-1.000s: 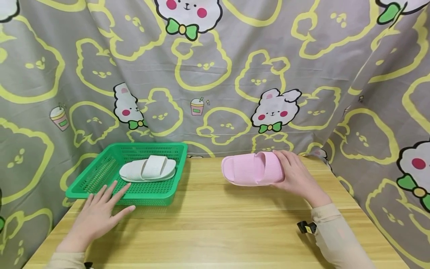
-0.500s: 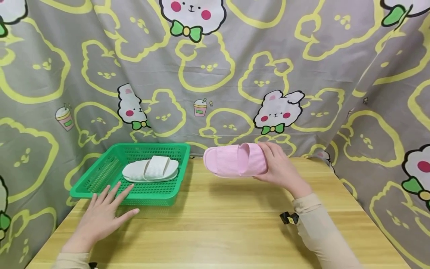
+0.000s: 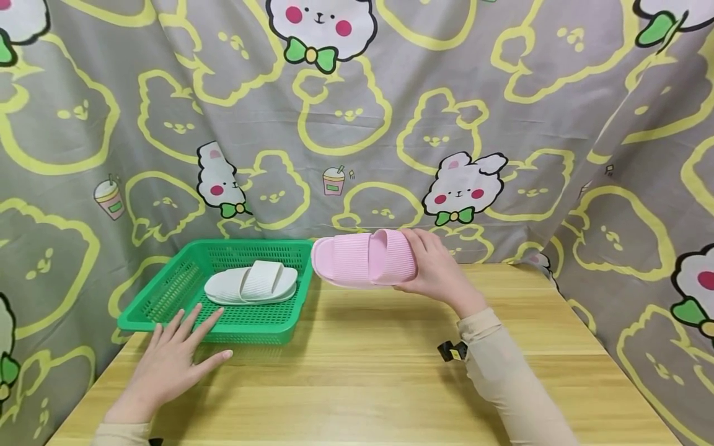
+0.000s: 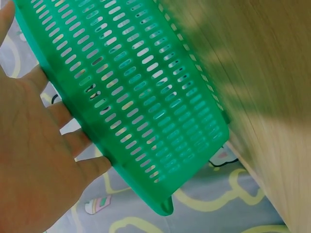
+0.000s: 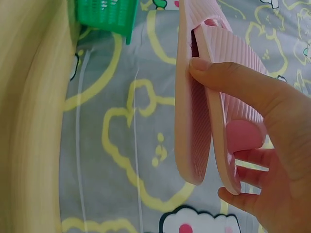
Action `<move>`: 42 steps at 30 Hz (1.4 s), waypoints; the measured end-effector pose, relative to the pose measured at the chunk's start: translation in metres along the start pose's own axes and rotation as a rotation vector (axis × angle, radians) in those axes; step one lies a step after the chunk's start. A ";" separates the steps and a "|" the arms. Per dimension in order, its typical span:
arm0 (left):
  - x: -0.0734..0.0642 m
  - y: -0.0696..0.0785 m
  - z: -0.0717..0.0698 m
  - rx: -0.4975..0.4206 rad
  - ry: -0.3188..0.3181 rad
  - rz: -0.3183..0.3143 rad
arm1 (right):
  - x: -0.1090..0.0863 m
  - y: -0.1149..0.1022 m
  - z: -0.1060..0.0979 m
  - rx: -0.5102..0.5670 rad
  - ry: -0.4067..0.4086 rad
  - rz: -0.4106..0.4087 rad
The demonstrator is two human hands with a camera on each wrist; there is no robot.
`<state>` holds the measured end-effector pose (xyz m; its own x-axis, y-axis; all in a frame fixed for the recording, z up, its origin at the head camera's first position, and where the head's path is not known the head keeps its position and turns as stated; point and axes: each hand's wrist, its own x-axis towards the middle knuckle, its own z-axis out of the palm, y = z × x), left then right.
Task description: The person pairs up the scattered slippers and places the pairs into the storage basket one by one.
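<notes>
A pair of pink slippers (image 3: 354, 263) hangs above the table, just right of the green basket (image 3: 259, 336). My right hand (image 3: 437, 272) grips the pair by its right end. In the right wrist view, two soles lie nested together, and my thumb (image 5: 228, 80) presses on their edges. White slippers (image 3: 223, 284) lie inside the basket, toward its right side. At the basket's near left rim, my left hand (image 3: 170, 368) is spread, its fingers straight. The left wrist view shows these fingertips reaching the rim, partly hidden behind it.
The wooden table (image 3: 357, 384) runs beneath both hands. A patterned grey curtain (image 3: 357, 111) hangs along the back and both sides. Black camera mounts (image 3: 450, 351) sit by the wrists.
My right hand has carried the pink slippers leftward and slightly up, closer to the basket. The left hand stays at the rim, and the white slippers lie as before.
</notes>
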<state>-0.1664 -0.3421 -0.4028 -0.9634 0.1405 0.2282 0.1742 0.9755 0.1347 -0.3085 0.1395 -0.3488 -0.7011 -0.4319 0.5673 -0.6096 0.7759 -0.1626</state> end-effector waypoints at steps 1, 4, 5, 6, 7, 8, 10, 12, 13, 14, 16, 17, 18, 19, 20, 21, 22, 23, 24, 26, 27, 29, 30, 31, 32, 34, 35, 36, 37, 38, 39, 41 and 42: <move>0.000 0.000 0.000 -0.002 -0.001 0.000 | 0.003 -0.002 0.001 0.003 -0.007 0.001; 0.000 0.001 0.001 -0.005 0.001 0.002 | 0.011 -0.009 0.004 0.007 -0.021 -0.002; 0.000 0.001 0.001 -0.006 0.003 0.003 | 0.014 -0.011 0.005 0.009 -0.022 -0.006; 0.000 0.001 0.001 -0.008 0.004 0.003 | 0.017 -0.014 0.006 0.010 -0.025 -0.010; 0.000 0.001 0.000 -0.010 0.007 0.004 | 0.020 -0.017 0.008 0.011 -0.027 -0.014; 0.000 0.002 0.000 -0.011 0.009 0.004 | 0.023 -0.020 0.009 0.009 -0.031 -0.016; 0.000 0.002 0.000 -0.012 0.011 0.004 | 0.030 -0.026 0.011 0.009 -0.038 -0.018; -0.001 0.001 -0.001 -0.011 0.011 0.002 | 0.036 -0.033 0.013 0.014 -0.045 -0.016; -0.001 0.001 -0.001 -0.010 0.010 0.002 | 0.039 -0.036 0.013 0.015 -0.051 -0.014; -0.001 0.001 -0.002 -0.010 0.010 0.002 | 0.041 -0.039 0.014 0.015 -0.049 -0.015; -0.001 0.001 -0.002 -0.007 0.008 0.002 | 0.046 -0.046 0.016 0.009 -0.048 -0.014; -0.002 0.002 -0.002 -0.009 0.007 0.002 | 0.048 -0.050 0.017 0.011 -0.048 -0.011; -0.002 0.002 -0.002 -0.010 0.007 0.003 | 0.050 -0.054 0.018 0.010 -0.048 -0.008; -0.002 0.002 -0.002 -0.009 0.007 0.004 | 0.052 -0.057 0.019 0.007 -0.049 -0.002; -0.002 0.002 -0.002 -0.009 0.008 0.005 | 0.055 -0.061 0.020 0.004 -0.048 0.003; -0.002 0.002 -0.001 -0.008 0.009 0.005 | 0.057 -0.065 0.021 0.001 -0.052 0.009; -0.002 0.003 -0.001 -0.009 0.010 0.006 | 0.059 -0.068 0.022 0.005 -0.052 0.014; -0.001 0.002 -0.001 -0.008 0.011 0.007 | 0.061 -0.072 0.022 0.005 -0.053 0.017; -0.001 0.002 -0.001 -0.005 0.013 0.006 | 0.064 -0.076 0.023 0.001 -0.054 0.018; -0.001 0.002 -0.001 -0.003 0.014 0.005 | 0.068 -0.083 0.025 -0.010 -0.057 0.021; -0.001 0.002 -0.001 -0.002 0.014 0.004 | 0.070 -0.086 0.027 -0.012 -0.057 0.022; -0.001 0.002 -0.002 -0.004 0.012 0.002 | 0.074 -0.094 0.028 -0.015 -0.063 0.028; -0.001 0.001 -0.002 -0.005 0.012 0.002 | 0.076 -0.097 0.029 -0.016 -0.065 0.031; -0.001 0.001 -0.002 -0.006 0.011 0.001 | 0.078 -0.100 0.030 -0.017 -0.068 0.033; -0.001 0.001 -0.002 -0.007 0.010 0.000 | 0.079 -0.103 0.031 -0.017 -0.070 0.034; 0.000 0.001 -0.002 -0.003 0.010 0.001 | 0.082 -0.109 0.034 -0.017 -0.072 0.034; 0.000 0.001 -0.002 -0.002 0.009 0.000 | 0.084 -0.111 0.035 -0.018 -0.073 0.032; 0.000 0.001 -0.002 0.002 0.010 -0.001 | 0.085 -0.114 0.037 -0.024 -0.075 0.030; 0.000 0.001 -0.001 0.003 0.010 -0.001 | 0.087 -0.116 0.039 -0.029 -0.077 0.030; 0.000 0.001 -0.001 0.003 0.010 -0.002 | 0.088 -0.118 0.040 -0.032 -0.080 0.031; 0.000 0.001 -0.001 0.004 0.010 -0.002 | 0.089 -0.120 0.042 -0.035 -0.082 0.033; -0.001 0.001 -0.001 0.004 0.012 -0.005 | 0.091 -0.124 0.044 -0.042 -0.090 0.037; -0.001 0.001 0.000 0.003 0.014 -0.005 | 0.092 -0.126 0.045 -0.044 -0.092 0.039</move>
<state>-0.1652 -0.3418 -0.4026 -0.9613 0.1336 0.2409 0.1690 0.9766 0.1330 -0.3129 -0.0185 -0.3120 -0.7560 -0.4401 0.4844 -0.5662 0.8111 -0.1466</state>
